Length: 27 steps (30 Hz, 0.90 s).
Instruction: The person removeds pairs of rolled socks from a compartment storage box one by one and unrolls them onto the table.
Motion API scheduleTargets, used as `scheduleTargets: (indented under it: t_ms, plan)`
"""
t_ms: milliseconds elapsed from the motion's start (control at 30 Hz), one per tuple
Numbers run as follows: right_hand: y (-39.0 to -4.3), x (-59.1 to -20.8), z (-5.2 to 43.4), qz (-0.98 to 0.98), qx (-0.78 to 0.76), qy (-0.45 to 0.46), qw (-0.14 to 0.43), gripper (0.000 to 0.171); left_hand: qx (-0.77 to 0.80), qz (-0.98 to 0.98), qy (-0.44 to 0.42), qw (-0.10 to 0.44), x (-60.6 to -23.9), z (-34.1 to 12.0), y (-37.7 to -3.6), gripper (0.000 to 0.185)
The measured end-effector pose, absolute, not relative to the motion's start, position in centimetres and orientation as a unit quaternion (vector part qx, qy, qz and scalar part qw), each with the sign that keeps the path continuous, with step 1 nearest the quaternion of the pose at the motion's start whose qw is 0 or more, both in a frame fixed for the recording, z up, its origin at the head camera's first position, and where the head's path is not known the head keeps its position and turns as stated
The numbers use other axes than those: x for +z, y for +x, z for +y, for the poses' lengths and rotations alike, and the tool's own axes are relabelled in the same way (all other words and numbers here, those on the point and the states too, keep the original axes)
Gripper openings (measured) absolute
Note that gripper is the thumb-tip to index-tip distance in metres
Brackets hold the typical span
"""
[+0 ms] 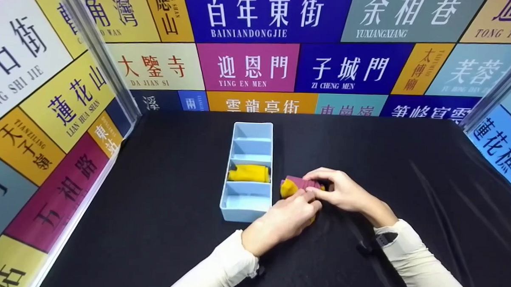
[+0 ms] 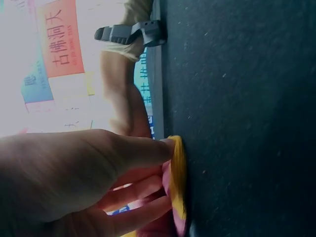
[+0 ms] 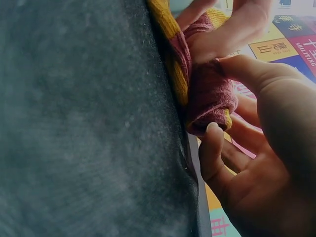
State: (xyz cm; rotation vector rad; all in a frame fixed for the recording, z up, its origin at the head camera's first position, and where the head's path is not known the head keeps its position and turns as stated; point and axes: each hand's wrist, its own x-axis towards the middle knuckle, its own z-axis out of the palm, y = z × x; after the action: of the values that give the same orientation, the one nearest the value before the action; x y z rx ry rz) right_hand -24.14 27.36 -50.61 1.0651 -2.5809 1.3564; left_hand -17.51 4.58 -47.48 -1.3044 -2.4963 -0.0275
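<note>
A rolled maroon-and-yellow sock [image 1: 295, 186] lies on the black cloth just right of a pale blue divided tray [image 1: 232, 202]. Both hands work on it. My left hand [image 1: 285, 219] presses its fingers against the sock's near side; in the left wrist view the fingertips touch the yellow edge of the sock [image 2: 177, 182]. My right hand [image 1: 338, 189] curls over the sock from the right, thumb and fingers round the maroon roll [image 3: 210, 101]. A folded yellow sock [image 1: 249, 173] sits in the tray's third compartment from the far end.
The tray has several compartments in a row; the others look empty. The black cloth covers the table [image 1: 407, 166]. Printed sign panels wall in the left [image 1: 39, 123], back and right sides.
</note>
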Motion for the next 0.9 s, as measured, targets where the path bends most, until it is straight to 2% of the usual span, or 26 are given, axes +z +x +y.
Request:
scheduleTargets:
  t_ms: [200,400,533,700,900]
  plan:
    - [-24.02,-50.66,26.95,-0.843,0.422,0.328,0.063,0.034,-0.013,-0.876,-0.451,0.171,-47.94,4.69,-17.18,0.008]
    - [-24.27,-50.30,26.53,-0.839,0.412,0.335,0.115,0.013,-0.005,-0.870,-0.467,0.154,-47.81,4.50,-17.37,0.020]
    - [-24.30,-50.41,26.67,-0.847,0.406,0.329,0.100,0.017,-0.016,-0.866,-0.480,0.138,-47.72,4.37,-17.71,0.022]
    - [-24.29,-50.28,26.76,-0.878,0.361,0.305,0.077,0.032,-0.043,-0.878,-0.461,0.126,-47.90,4.46,-17.91,0.020]
    - [-24.41,-50.01,26.65,-0.888,0.338,0.297,0.093,0.039,-0.025,-0.893,-0.424,0.149,-48.24,4.62,-17.63,0.021]
